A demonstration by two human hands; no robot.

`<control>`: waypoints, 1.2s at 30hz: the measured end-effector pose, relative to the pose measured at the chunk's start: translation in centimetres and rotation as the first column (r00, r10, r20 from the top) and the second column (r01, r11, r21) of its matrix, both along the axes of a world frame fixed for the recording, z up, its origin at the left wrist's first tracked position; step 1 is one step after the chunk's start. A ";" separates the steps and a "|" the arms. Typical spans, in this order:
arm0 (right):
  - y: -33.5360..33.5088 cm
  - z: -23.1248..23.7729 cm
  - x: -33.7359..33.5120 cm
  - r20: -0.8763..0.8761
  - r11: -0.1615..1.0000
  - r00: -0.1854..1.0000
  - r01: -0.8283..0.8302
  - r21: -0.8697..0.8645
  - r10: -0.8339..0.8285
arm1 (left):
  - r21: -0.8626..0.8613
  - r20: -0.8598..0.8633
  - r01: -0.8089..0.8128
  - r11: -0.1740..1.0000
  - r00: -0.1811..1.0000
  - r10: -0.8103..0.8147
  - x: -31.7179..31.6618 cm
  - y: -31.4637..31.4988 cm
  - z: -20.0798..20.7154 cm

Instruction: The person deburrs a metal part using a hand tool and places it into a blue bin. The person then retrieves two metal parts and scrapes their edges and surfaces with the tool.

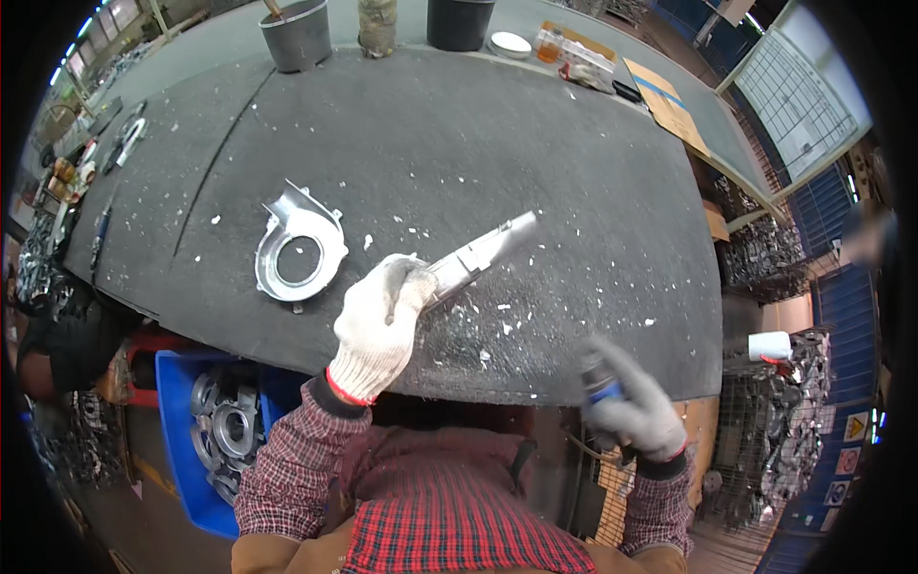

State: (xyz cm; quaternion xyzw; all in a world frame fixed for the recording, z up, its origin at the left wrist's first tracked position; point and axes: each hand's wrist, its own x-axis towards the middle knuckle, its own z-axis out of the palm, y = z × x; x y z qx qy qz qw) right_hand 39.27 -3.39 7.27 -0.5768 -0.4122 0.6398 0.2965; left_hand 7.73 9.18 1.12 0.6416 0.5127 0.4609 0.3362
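Observation:
My left hand point(378, 311), in a white knit glove, is closed round one end of a silver metal casting point(483, 251). The casting is tilted edge-on above the table and points up to the right. My right hand point(636, 411), in a greyish glove, is smeared by motion near the table's front edge. Its fingers wrap a blue and dark object point(602, 390), perhaps a tool handle; its working end cannot be made out. Left of my left hand, a ring-shaped metal housing point(299, 253) with a short spout lies on the table, apart from both hands.
White and silvery chips litter the dark tabletop point(402, 124). At the back stand a grey bucket point(295, 38), a black bucket point(459, 21) and a small carton point(579, 57). A blue bin point(191, 469) of castings sits below left; a wire cage point(765, 450) of metal parts is right.

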 end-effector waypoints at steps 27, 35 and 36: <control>3.0 -13.0 -8.2 -0.899 0.910 -0.218 -0.259 -0.323 -0.381 | 0.042 0.029 -0.054 0.998 0.998 0.053 1.7 1.6 -1.1; 8.1 -5.3 -7.1 0.819 0.781 0.573 -0.517 0.350 0.013 | 0.312 -0.882 0.476 0.822 0.466 0.065 3.6 9.1 1.3; 9.0 -3.9 -7.0 0.957 0.815 0.282 -0.568 0.115 0.061 | 0.314 -0.883 0.458 0.832 0.464 0.078 3.8 9.1 1.2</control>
